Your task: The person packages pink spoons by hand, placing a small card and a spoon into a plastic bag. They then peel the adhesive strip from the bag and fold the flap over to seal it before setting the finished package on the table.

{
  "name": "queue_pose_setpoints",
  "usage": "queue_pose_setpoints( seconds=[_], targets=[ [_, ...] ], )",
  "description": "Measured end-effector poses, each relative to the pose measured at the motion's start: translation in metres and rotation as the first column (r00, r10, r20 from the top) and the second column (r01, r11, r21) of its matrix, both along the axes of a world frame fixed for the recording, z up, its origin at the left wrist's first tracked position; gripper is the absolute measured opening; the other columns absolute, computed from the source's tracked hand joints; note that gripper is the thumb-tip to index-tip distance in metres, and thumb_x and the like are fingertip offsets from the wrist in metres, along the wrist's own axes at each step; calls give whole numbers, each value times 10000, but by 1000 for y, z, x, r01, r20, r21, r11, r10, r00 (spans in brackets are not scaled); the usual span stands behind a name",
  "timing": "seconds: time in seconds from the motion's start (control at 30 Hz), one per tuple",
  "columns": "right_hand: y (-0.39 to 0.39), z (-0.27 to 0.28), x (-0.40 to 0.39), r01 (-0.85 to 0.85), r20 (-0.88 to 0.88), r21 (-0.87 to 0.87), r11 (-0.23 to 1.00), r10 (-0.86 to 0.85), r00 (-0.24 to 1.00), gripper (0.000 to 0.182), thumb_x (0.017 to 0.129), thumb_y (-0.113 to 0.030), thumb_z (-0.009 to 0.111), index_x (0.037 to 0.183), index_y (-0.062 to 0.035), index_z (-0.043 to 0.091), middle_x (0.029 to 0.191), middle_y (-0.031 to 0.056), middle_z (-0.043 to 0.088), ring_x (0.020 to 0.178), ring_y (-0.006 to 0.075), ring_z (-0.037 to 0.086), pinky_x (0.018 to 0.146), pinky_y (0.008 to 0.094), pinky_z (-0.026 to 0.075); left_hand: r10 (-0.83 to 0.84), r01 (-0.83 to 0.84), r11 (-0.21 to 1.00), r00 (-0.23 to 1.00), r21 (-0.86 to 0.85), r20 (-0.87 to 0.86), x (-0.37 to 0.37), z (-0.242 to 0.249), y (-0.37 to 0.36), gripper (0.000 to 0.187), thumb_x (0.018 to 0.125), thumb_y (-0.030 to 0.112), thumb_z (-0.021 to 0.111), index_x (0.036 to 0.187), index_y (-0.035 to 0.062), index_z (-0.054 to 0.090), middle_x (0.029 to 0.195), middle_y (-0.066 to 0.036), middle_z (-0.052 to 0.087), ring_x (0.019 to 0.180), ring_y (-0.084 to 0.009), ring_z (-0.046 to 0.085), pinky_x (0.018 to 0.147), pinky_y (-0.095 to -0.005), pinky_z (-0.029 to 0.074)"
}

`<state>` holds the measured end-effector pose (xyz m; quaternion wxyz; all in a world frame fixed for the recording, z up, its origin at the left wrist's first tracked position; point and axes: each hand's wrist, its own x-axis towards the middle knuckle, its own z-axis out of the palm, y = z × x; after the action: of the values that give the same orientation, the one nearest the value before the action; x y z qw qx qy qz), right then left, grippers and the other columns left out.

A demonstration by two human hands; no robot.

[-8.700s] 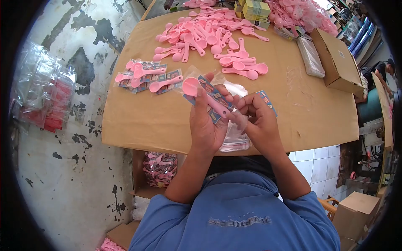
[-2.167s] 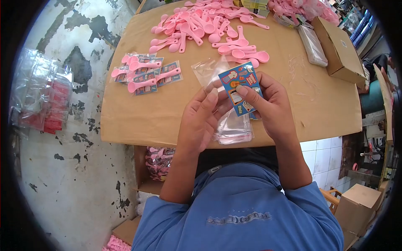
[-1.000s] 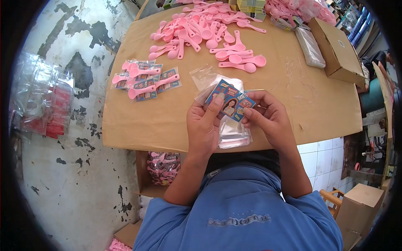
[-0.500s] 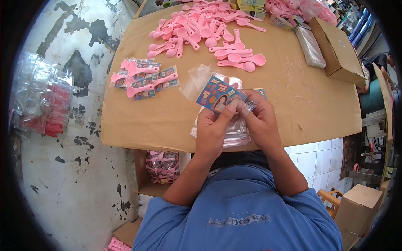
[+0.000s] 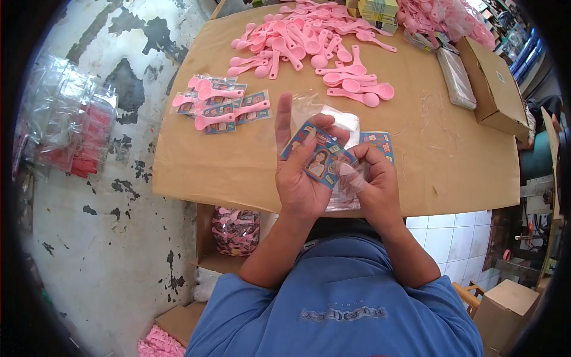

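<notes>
My left hand point(image 5: 298, 189) grips a blue printed card point(image 5: 320, 162) between thumb and fingers, with its index finger stretched upward. Pinched at the right end of the card is a clear plastic bag point(image 5: 350, 177), held by my right hand point(image 5: 382, 189); the bag overlaps the card's edge. Beneath both hands lies a stack of clear bags point(image 5: 346, 121), mostly covered by them. More blue cards point(image 5: 380, 143) rest on the table just beyond my right hand. Left of my hands are several pink spoons packed with cards point(image 5: 217, 119).
A big heap of loose pink spoons point(image 5: 291, 38) covers the far part of the brown-covered table point(image 5: 458, 172). At the right stand an open cardboard box point(image 5: 496, 86) and a wrapped bundle of clear bags point(image 5: 457, 78). Below the table edge sits a box with packed spoons point(image 5: 236, 232).
My left hand has turned, its index finger now raised, and the card is tilted more steeply. The right hand has drawn slightly down, keeping the bag at the card's end. The view has shifted.
</notes>
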<state>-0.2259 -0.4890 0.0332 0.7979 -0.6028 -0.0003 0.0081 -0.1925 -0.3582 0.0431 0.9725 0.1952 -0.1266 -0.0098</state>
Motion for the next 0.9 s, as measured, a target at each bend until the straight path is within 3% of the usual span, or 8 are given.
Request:
queue_pose_setpoints(
  seconds=[0.13,0.2,0.33,0.43,0.47,0.57,0.67,0.9],
  targets=[
    [0,-14,2,80,104,-70,994,-73,992,185,944,-88,776,989,-37,604,896,-7,587,802,49,559,668,241,470,-76,75,997,996,-17,-42,-2,1,-9,616,1087,95,522,1645,131,263,1138,-118,643,1026,-224,686,926,-397,596],
    [1,-2,1,207,249,-249,946,-144,958,231,885,-48,798,1039,-30,627,893,21,584,786,100,574,676,276,488,-52,53,998,996,26,-72,0,1,-8,590,1101,134,528,1635,119,277,1092,-98,629,986,-199,673,893,-379,591],
    [-8,22,2,487,688,-545,683,32,725,352,772,18,816,1099,-40,701,914,82,598,764,211,610,684,333,520,0,13,996,990,93,-140,4,-4,-1,513,1109,206,563,1575,107,373,1011,-53,613,912,-146,640,859,-344,572],
    [-26,22,1,265,650,-619,739,293,701,366,736,31,812,1084,-69,758,915,93,617,769,252,626,683,360,534,89,-71,995,955,74,-284,12,-12,13,446,1103,230,586,1510,106,455,975,-22,614,865,-119,615,861,-323,558],
    [-29,28,3,298,662,-613,732,270,700,211,783,37,795,972,-54,764,903,89,626,779,232,638,648,350,519,81,-84,996,947,3,-310,15,-15,23,386,1092,252,611,1440,107,531,949,-3,613,843,-102,605,859,-307,548],
    [-53,50,11,154,407,-669,727,185,895,153,868,4,750,1011,-49,750,902,93,634,762,235,632,639,335,511,216,-210,976,930,50,-298,19,-17,51,363,1090,257,615,1416,107,559,949,-7,619,832,-108,604,860,-309,550],
    [-72,60,52,237,372,-763,602,109,922,117,949,-66,693,1056,-49,738,925,114,665,793,270,646,684,352,520,279,-265,960,910,88,-306,15,-14,61,358,1075,253,641,1389,92,584,954,-9,604,854,-111,581,883,-296,534],
    [-94,10,168,483,535,-843,238,284,795,196,971,-133,678,1139,-39,710,985,147,702,902,309,677,818,415,537,294,-263,948,939,178,-180,1,-5,50,403,1088,310,616,1422,93,556,1001,-21,606,890,-125,579,930,-334,527]
  ],
)
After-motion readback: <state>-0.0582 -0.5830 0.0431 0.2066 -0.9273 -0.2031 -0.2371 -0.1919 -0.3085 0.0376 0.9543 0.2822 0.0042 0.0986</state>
